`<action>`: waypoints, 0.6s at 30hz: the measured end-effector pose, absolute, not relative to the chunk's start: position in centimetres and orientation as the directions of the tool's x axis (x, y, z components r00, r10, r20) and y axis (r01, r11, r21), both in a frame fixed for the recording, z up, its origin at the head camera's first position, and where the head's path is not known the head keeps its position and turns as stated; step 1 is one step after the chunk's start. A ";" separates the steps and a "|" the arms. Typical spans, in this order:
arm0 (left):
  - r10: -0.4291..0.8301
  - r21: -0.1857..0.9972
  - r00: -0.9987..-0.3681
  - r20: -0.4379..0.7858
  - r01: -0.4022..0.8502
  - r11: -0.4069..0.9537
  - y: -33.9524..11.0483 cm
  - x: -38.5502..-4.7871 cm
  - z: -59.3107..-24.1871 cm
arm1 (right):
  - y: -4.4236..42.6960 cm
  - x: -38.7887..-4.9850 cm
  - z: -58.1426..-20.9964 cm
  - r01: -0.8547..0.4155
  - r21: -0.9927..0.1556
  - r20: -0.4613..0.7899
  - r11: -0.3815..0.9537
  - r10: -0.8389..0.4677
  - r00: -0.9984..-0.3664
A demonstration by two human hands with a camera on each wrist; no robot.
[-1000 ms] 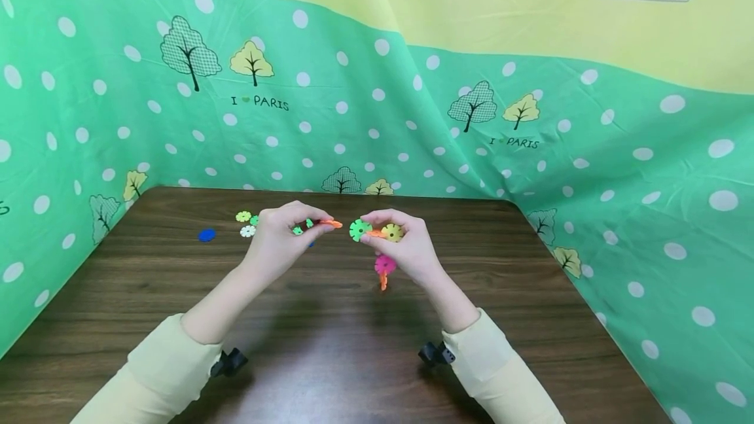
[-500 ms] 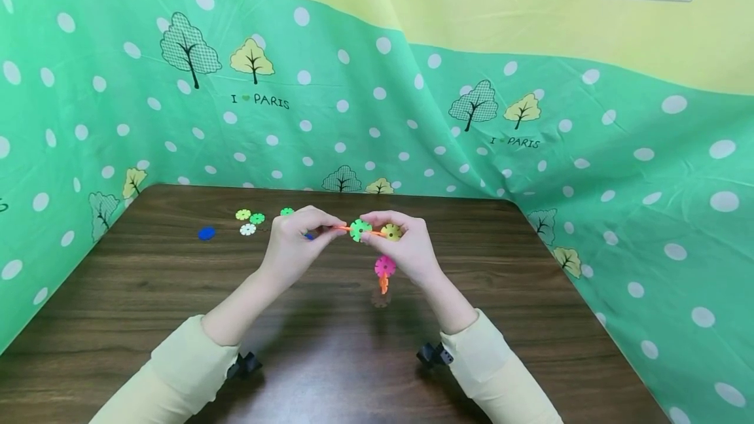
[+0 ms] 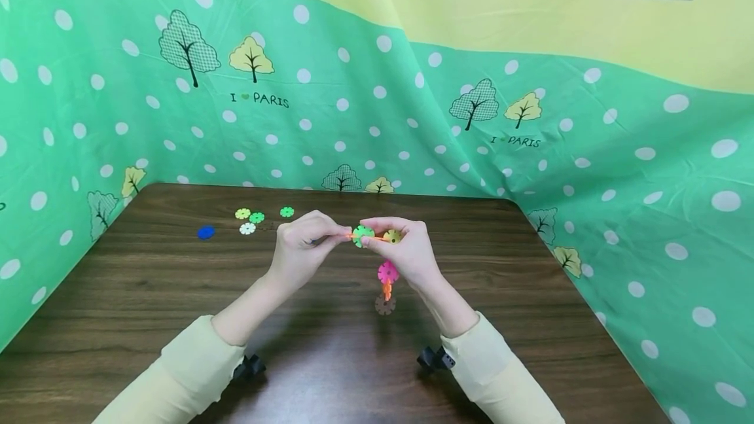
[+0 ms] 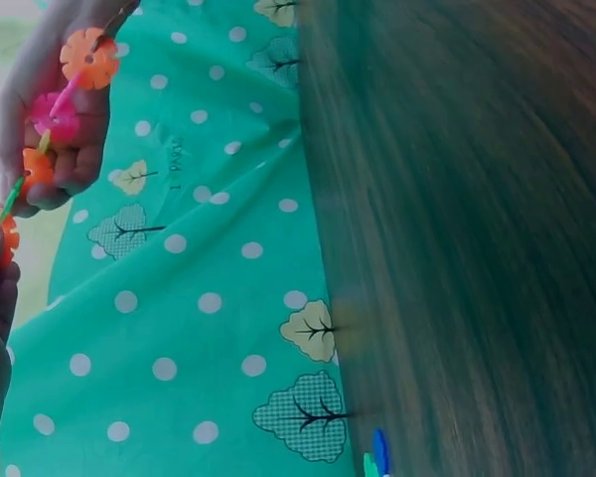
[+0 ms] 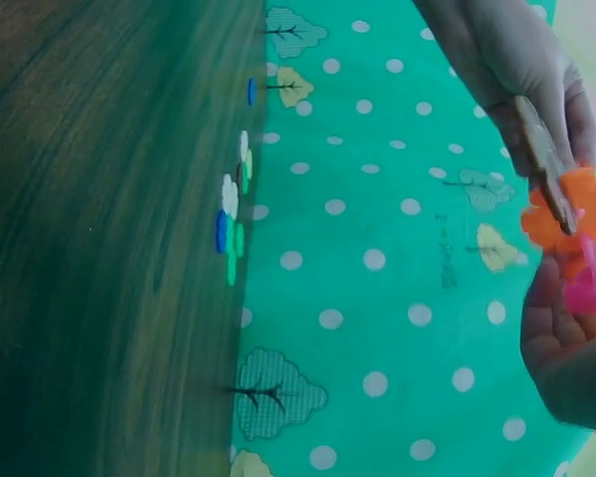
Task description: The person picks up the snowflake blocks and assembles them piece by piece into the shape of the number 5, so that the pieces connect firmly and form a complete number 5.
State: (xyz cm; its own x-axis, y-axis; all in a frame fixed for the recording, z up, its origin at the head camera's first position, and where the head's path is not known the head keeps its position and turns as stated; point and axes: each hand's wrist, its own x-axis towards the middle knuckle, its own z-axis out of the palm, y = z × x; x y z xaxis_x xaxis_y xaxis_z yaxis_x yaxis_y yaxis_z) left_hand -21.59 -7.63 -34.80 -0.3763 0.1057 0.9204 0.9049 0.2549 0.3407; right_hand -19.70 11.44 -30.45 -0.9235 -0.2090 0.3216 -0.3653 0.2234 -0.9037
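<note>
A dotty cloth (image 3: 235, 142) hung behind the table (image 3: 501, 267). I saw the left hand (image 3: 303, 244) pinch an orange disc (image 4: 9, 231) at the green disc (image 3: 363, 236)'s nine o'clock. The right hand (image 3: 409, 244) held the chain (image 4: 40, 167); a pink disc (image 3: 387, 272) dangled at six. Loose discs (image 3: 256, 218) lay near ten.

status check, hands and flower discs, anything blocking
Left hand pinches orange flower disc by green disc. Right hand grips disc chain. Loose discs lie aside, left.

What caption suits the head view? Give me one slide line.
Two hands hold a colourful chain of notched discs above a wooden table, loose discs lying at left.
</note>
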 end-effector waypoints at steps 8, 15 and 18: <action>0.148 0.329 -0.374 0.915 0.908 0.261 -7.7 -22.0 -34.9 | 11.5 -19.7 -30.7 -0.374 -0.902 0.327 0.216 -0.223 -0.918; 0.248 0.367 -0.460 0.852 0.865 0.343 -8.3 -22.5 -34.7 | 12.3 -20.3 -30.9 -0.384 -0.901 0.329 0.201 -0.261 -0.908; 0.279 0.387 -0.510 0.814 0.833 0.394 -9.3 -22.9 -34.5 | 12.8 -20.6 -30.8 -0.385 -0.899 0.330 0.207 -0.258 -0.908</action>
